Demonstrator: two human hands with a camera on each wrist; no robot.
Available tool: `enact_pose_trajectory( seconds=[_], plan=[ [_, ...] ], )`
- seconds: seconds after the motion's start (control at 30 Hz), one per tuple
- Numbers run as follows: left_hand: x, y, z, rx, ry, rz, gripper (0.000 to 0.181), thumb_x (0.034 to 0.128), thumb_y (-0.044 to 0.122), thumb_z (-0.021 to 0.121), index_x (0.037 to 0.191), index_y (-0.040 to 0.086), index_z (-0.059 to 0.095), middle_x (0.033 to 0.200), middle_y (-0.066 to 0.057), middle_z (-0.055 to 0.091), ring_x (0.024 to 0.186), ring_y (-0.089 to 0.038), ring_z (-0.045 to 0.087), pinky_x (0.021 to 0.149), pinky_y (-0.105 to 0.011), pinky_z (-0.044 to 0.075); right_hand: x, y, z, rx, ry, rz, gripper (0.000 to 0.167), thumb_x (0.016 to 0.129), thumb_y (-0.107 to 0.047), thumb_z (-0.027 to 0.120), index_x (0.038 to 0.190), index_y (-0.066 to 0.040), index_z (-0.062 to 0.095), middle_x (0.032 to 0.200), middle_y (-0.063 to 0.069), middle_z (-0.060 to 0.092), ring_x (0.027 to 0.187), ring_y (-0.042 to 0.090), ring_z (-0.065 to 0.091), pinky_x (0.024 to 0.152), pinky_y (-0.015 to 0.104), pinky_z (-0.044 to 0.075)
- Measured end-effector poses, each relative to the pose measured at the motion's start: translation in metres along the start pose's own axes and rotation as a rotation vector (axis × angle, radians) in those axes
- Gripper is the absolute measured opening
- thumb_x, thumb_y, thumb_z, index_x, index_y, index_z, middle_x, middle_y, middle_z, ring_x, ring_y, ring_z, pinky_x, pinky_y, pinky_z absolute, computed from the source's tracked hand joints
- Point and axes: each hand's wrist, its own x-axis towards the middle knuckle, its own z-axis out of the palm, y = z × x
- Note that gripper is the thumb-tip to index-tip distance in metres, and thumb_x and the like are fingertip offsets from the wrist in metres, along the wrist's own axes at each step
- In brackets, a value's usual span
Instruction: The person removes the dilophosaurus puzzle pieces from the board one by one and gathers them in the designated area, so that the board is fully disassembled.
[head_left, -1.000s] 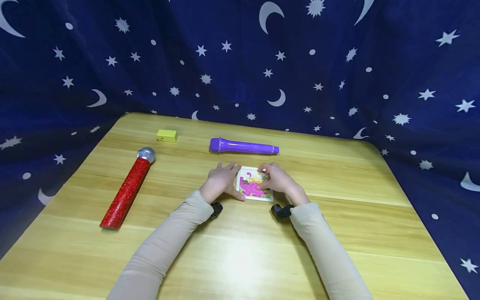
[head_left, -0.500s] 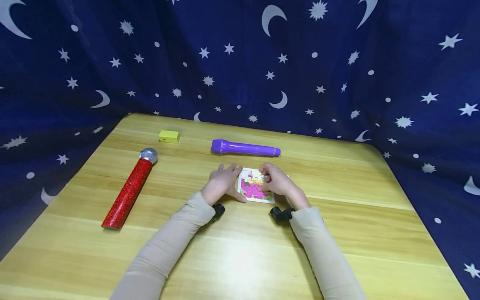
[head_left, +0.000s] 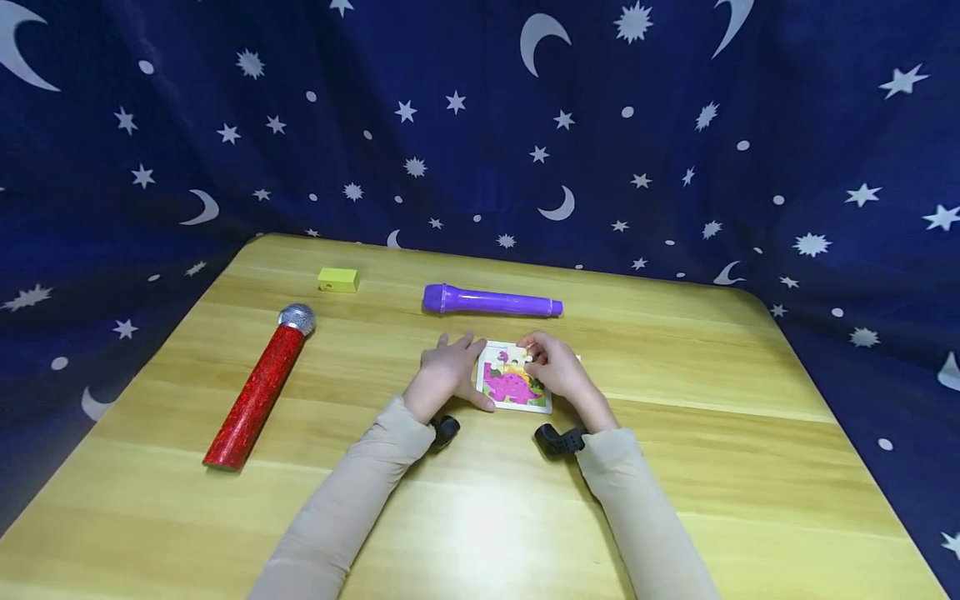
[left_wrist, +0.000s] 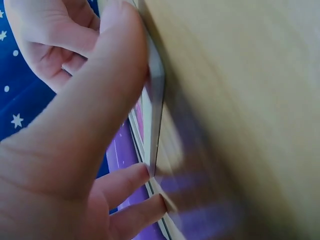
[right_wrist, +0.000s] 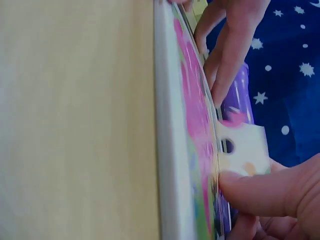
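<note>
A small jigsaw puzzle [head_left: 507,387] with a pink dinosaur in a white frame lies on the table in the head view. My left hand [head_left: 444,375] is spread along its left side, the thumb touching the near edge and fingertips touching the left edge. My right hand [head_left: 558,367] is over the puzzle's upper right part. In the right wrist view, its thumb and curled fingers pinch a pale puzzle piece [right_wrist: 245,147] that stands tilted up from the puzzle surface. The right fingertips are partly hidden behind the piece.
A purple toy microphone [head_left: 491,301] lies just behind the puzzle. To the left is a red glitter microphone [head_left: 258,396] with a silver head. A yellow block [head_left: 338,280] sits at the back left. A dark blue star-patterned curtain [head_left: 450,150] closes off the table's far side.
My right hand has shifted slightly at the puzzle's upper right, showing more of the picture beside its fingers. The left hand keeps its place on the frame. The head view has tilted a little.
</note>
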Motion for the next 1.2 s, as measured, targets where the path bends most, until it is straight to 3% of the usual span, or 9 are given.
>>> enact_pose_trajectory(
  seconds=[0.17,0.33,0.57,0.77,0.97,1.2],
  plan=[
    [-0.008,0.007,0.0,0.005,-0.032,0.01,0.114,0.0553,0.066,0.072,0.146,0.023,0.017,0.15,-0.001,0.013,0.133,-0.037,0.013,0.096,-0.055,0.031,-0.009,0.003,0.001,-0.042,0.023,-0.002,0.022,0.081,0.0,0.061,0.103,0.003,0.061,0.072,0.004,0.052,0.063,0.016,0.045,0.058,0.027,0.038],
    [-0.013,0.01,-0.003,-0.014,0.005,0.024,0.112,0.0563,0.064,0.073,0.146,0.022,0.019,0.15,-0.002,0.015,0.133,-0.039,0.013,0.096,-0.056,0.03,-0.009,0.005,-0.004,-0.012,0.035,0.02,0.022,0.085,-0.008,0.061,0.105,0.001,0.06,0.077,0.005,0.057,0.068,0.016,0.05,0.062,0.029,0.041],
    [-0.012,0.01,-0.005,-0.043,0.02,0.042,0.113,0.0558,0.063,0.073,0.146,0.021,0.019,0.15,-0.004,0.014,0.132,-0.042,0.011,0.097,-0.059,0.027,-0.008,0.007,-0.019,0.162,-0.023,0.034,0.032,0.087,-0.01,0.06,0.115,0.002,0.053,0.081,0.01,0.064,0.067,0.019,0.057,0.063,0.028,0.045],
    [-0.009,0.005,-0.006,-0.056,0.023,0.056,0.113,0.0566,0.063,0.073,0.146,0.021,0.018,0.15,-0.004,0.013,0.132,-0.042,0.01,0.096,-0.06,0.025,-0.014,0.021,-0.054,0.279,-0.067,0.088,0.034,0.087,-0.008,0.059,0.118,0.004,0.049,0.087,0.02,0.062,0.068,0.024,0.054,0.058,0.029,0.044],
    [-0.009,0.0,-0.007,-0.054,0.031,0.059,0.113,0.0572,0.062,0.074,0.146,0.02,0.019,0.15,-0.006,0.013,0.132,-0.043,0.01,0.095,-0.062,0.026,-0.027,0.044,-0.086,0.251,-0.052,0.178,0.032,0.09,-0.01,0.056,0.117,0.006,0.05,0.086,0.016,0.059,0.065,0.017,0.051,0.056,0.027,0.045],
    [-0.01,-0.003,-0.003,-0.05,0.049,0.076,0.112,0.057,0.061,0.075,0.145,0.017,0.021,0.149,-0.008,0.016,0.131,-0.044,0.013,0.094,-0.061,0.028,-0.039,0.062,-0.097,0.167,-0.058,0.239,0.034,0.089,-0.01,0.055,0.118,0.009,0.051,0.068,0.005,0.054,0.053,0.011,0.045,0.049,0.025,0.04]
  ],
)
